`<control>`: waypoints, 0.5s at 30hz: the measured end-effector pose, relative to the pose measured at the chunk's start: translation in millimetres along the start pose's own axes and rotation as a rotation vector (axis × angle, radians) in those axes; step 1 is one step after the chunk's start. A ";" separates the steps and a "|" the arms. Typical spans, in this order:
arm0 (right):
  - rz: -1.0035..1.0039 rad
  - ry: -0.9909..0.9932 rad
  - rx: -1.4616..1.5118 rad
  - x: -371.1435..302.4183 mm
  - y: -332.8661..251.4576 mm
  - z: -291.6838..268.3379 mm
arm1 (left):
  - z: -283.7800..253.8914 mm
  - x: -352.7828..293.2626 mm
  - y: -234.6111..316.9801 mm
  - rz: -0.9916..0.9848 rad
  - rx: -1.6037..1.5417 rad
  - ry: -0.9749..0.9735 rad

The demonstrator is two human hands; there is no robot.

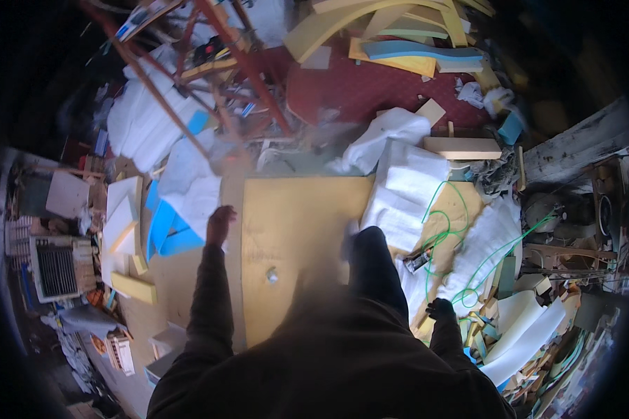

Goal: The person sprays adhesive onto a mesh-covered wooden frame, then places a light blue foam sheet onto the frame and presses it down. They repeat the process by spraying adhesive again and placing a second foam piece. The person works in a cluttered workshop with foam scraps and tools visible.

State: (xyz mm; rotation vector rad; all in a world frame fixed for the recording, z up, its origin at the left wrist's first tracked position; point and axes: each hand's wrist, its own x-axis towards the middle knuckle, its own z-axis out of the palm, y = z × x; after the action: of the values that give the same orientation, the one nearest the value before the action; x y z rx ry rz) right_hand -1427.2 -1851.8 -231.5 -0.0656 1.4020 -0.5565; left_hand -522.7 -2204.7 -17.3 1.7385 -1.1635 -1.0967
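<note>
My left hand (221, 225) is held out over the left edge of a large tan foam sheet (300, 216). Its fingers look loosely apart, with nothing visible in them, near white fluffy batting (196, 188) and bright blue foam pieces (168, 230). On the right, my right hand (440, 309) hangs in shadow beside a thin green cord (433, 241) that loops over white batting. Its fingers seem slightly apart and I see nothing held. My dark-clad knee (374, 251) is raised over the foam sheet. A small white object (272, 276) lies on the sheet.
A reddish metal frame (237, 63) stands at the far left. Curved foam offcuts (370, 21) pile at the back on a dark red surface (328, 91). A folded white batting stack (409, 188) lies right of the sheet. Foam scraps (524, 328) heap at the right.
</note>
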 end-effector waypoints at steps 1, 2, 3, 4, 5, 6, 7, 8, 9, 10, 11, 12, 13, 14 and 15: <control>-0.027 -0.064 0.185 3.3 -8.4 9.6 | 6.4 41.3 27.0 0.021 0.053 0.022; 0.015 0.118 0.171 15.9 -21.7 21.7 | 16.8 79.5 43.7 -0.044 0.098 0.018; 0.053 0.280 0.164 33.2 -36.9 33.3 | 24.5 115.8 54.2 0.034 0.075 -0.009; 0.002 0.144 0.311 54.6 -57.0 42.7 | 35.6 148.0 56.7 0.006 0.167 -0.059; 0.034 0.237 0.259 85.7 -82.1 56.5 | 50.4 179.4 55.8 -0.012 0.263 -0.102; 0.011 0.209 0.238 117.5 -115.4 70.5 | 66.3 196.1 52.7 0.001 0.248 -0.205; -0.062 0.091 0.220 151.5 -159.2 87.5 | 82.1 218.6 52.8 -0.137 0.319 -0.270; -0.212 -0.120 0.180 186.1 -211.8 107.8 | 95.5 236.3 52.2 -0.196 0.269 -0.372; -0.371 -0.292 0.137 211.0 -267.0 134.2 | 112.0 241.9 50.9 -0.372 0.288 -0.451; -0.537 -0.432 0.121 227.2 -329.9 166.8 | 133.3 261.8 55.6 -0.413 0.267 -0.505; -0.680 -0.143 -0.127 223.0 -394.3 195.3 | 154.8 279.4 63.3 -0.487 0.282 -0.532; -0.753 0.105 -0.321 213.5 -463.9 229.7 | 174.3 300.7 74.3 -0.467 0.356 -0.576; -0.708 -0.020 0.012 189.8 -527.5 261.1 | 192.6 322.8 85.6 -0.412 0.288 -0.592; -0.824 -0.048 -0.128 160.1 -586.0 289.2 | 210.1 346.5 96.2 -0.365 0.242 -0.604; -0.793 -0.117 -0.052 127.5 -637.5 313.3 | 225.7 371.0 106.6 -0.320 0.198 -0.618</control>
State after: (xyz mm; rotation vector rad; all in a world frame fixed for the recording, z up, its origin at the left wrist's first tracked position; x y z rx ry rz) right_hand -1334.5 -2545.7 -56.2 -0.7065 1.2455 -1.1449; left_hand -684.1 -2616.0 -86.1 1.8354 -1.4199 -1.8576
